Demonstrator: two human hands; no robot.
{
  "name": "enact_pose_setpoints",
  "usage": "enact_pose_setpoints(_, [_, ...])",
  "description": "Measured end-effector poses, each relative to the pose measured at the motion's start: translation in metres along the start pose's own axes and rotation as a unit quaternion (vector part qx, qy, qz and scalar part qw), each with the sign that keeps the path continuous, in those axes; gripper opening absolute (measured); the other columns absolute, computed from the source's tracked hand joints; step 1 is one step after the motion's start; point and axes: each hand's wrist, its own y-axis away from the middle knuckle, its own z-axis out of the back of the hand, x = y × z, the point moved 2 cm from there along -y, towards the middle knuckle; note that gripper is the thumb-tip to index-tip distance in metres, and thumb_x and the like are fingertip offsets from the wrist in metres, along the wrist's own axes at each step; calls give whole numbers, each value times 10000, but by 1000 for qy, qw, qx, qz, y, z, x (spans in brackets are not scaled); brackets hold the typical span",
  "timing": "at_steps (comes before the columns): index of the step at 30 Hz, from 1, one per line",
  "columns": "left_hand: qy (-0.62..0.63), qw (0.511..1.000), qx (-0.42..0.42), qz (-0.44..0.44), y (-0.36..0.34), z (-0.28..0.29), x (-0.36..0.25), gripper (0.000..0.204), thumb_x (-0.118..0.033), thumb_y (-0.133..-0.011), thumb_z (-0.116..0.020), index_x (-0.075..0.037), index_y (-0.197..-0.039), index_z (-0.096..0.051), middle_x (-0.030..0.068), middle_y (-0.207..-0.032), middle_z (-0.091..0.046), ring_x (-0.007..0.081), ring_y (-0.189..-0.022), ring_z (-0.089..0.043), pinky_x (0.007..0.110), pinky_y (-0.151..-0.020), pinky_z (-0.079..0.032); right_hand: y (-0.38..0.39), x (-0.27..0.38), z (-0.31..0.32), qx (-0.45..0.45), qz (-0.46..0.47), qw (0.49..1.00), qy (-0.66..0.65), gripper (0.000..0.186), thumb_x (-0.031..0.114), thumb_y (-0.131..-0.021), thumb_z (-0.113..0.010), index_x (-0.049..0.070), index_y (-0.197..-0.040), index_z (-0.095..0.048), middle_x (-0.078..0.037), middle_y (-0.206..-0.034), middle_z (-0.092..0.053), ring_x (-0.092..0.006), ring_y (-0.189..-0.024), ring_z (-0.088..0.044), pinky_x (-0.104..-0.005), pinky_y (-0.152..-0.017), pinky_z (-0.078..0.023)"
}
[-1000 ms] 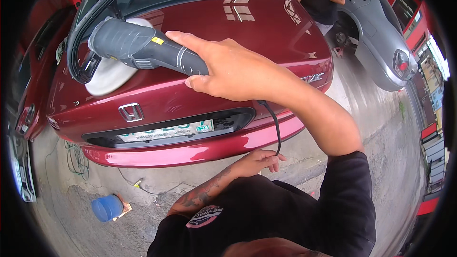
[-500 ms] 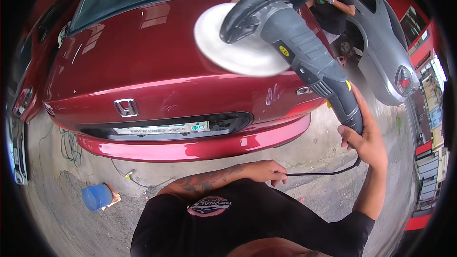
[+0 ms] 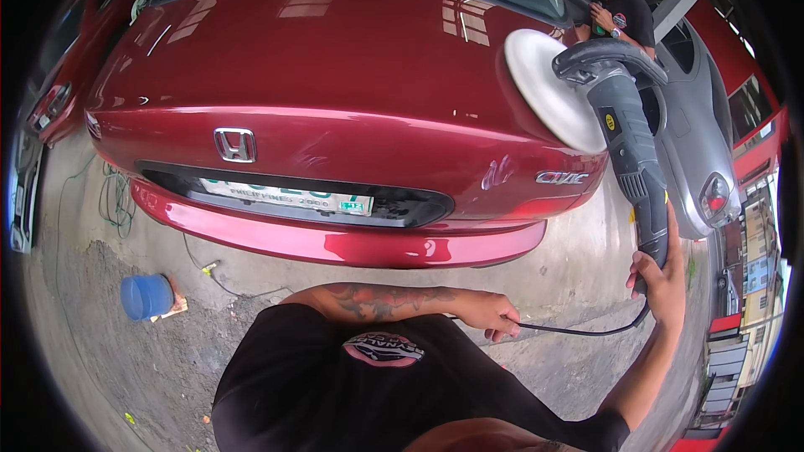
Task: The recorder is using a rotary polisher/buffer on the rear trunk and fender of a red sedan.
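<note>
Polisher (image 3: 630,138) at the right edge of the red trunk lid (image 3: 335,50), one hand on its grip, one on its cord (image 3: 578,332)

In the head view, the right hand (image 3: 663,280) wraps the rear end of the tool's grey body, thumb on its left side. The body reaches ahead of that hand, and the white pad (image 3: 533,75) sits farther ahead and to the left, angled against the lid's curved edge. Whether its whole face meets the paint, or whether it is spinning, I cannot tell. No hand is on the looped front handle (image 3: 620,52) beside the pad.

The left hand (image 3: 490,315), left of the right one and a little nearer the body, is closed narrow around the black cord, which sags between the two hands — well apart from the pad.

The step in hand looks like buffing the paint out at the lid's edge. As I judge it, the next move calls for a turn of the right wrist to lay the pad flush on the rounding surface, light pressure there, and enough cord slack for a leftward sweep. Pale smears (image 3: 496,173) on the lid's rear face, ahead and left of the right hand, seem to want the pad too.
</note>
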Motion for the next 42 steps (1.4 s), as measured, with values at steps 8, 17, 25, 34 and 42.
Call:
enact_pose_setpoints(8, [-11,995,-94,-40,34,0,-17,391,-387,-1032,-517,-28,-1026,-670,34,-708,-614,132,-717,-597,326,-717,-469,16,64,-78,121,109,987,-12,926,-89,-750,-593,158,-1585,-275,-91,-991,-628,-111,-637,-574,-268,-548,-504])
enact_pose_setpoints(17, [51,975,-172,-132,76,-5,-5,430,-366,-1076,-431,-18,-933,-638,18,-686,-545,119,-698,-589,303,-709,-480,19,157,-171,242,303,920,51,871,28,-825,-673,177,-1580,-266,-170,-963,-668,-266,-757,-673,-365,-782,-527])
enact_pose_setpoints(25, [149,946,-237,-164,98,2,0,390,-318,-1084,-441,-16,-935,-638,-7,-693,-526,116,-682,-583,282,-694,-468,8,189,-201,309,288,897,128,844,109,-871,-654,198,-1587,-216,-251,-960,-682,-371,-784,-687,-440,-784,-512])
enact_pose_setpoints(34, [97,982,-130,-95,64,-5,-5,380,-320,-1076,-469,5,-984,-642,6,-742,-573,106,-714,-555,297,-759,-469,33,95,-93,204,209,955,60,856,62,-857,-663,206,-1582,-231,-216,-842,-656,-334,-649,-657,-401,-705,-521])
enact_pose_setpoints(42, [95,994,12,-55,8,-10,-5,423,-364,-1078,-462,17,-1161,-625,10,-815,-561,98,-789,-552,283,-781,-470,19,18,-14,65,28,997,-13,852,47,-828,-670,224,-1572,-296,-48,-785,-606,-112,-570,-599,-278,-489,-477])
